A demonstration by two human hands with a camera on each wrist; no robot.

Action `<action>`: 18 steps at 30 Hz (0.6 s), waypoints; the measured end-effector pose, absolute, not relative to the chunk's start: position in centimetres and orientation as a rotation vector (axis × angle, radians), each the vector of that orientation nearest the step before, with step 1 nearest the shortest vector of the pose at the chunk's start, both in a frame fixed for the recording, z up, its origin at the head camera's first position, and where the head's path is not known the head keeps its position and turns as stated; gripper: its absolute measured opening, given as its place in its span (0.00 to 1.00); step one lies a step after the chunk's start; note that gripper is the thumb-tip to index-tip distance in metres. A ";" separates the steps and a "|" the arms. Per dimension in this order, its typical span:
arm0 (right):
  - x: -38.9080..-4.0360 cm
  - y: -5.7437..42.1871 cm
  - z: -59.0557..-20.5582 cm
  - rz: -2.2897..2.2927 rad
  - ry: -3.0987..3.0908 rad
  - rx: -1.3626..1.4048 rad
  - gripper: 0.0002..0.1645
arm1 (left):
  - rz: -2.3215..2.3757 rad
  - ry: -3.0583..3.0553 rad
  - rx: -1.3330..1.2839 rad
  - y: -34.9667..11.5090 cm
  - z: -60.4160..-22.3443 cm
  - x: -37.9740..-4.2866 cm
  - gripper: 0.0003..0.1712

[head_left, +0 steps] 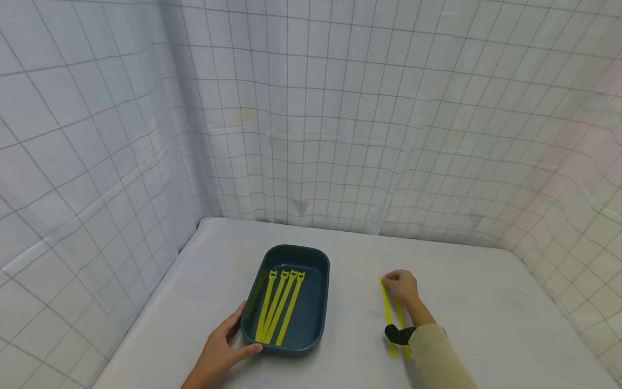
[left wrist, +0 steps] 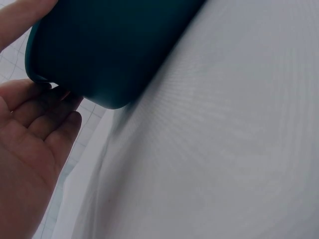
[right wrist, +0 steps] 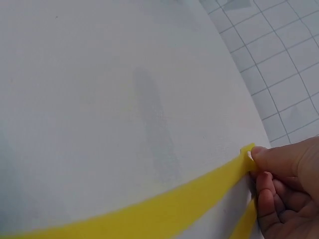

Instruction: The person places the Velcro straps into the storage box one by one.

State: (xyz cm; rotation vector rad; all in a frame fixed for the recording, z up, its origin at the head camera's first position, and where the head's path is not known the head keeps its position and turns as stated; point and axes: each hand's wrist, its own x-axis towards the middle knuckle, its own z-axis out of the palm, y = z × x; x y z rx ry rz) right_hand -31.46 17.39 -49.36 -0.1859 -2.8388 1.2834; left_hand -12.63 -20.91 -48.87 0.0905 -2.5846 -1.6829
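On the left of the table in the head view is a dark teal tray point(head_left: 313, 302) with several yellow hook-and-loop cable ties point(head_left: 291, 305) lying lengthwise in it. My left hand point(head_left: 221, 346) holds the tray's near left corner, thumb on the near side and fingers along the left wall; the left wrist view shows those fingers against the tray point(left wrist: 104, 50). To the right, my right hand point(head_left: 402, 283) pinches the far, notched end of a yellow cable tie point(right wrist: 149, 211) between thumb and fingertips. A second yellow tie point(right wrist: 243, 224) lies beside it, partly hidden by the hand and wrist.
A white cloth covers the table point(head_left: 355, 281). Grid-patterned white curtains point(head_left: 311, 135) surround its back and sides. A black wrist strap piece point(head_left: 399, 334) shows at the right sleeve, above the ties.
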 end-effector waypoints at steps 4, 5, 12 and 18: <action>-31.4 17.9 -49.7 1.347 -2.826 -0.216 0.12 | -1.700 -2.577 0.081 -20.9 -48.9 -12.6 0.55; -31.4 18.0 -49.8 1.365 -2.817 -0.214 0.12 | -1.703 -2.574 0.080 -20.9 -48.9 -12.6 0.55; -31.3 18.6 -49.5 1.468 -2.797 -0.206 0.14 | -1.721 -2.570 0.084 -21.0 -48.9 -12.7 0.55; -31.0 18.7 -48.6 1.479 -2.797 -0.197 0.12 | -1.714 -2.563 0.075 -21.0 -48.9 -12.6 0.56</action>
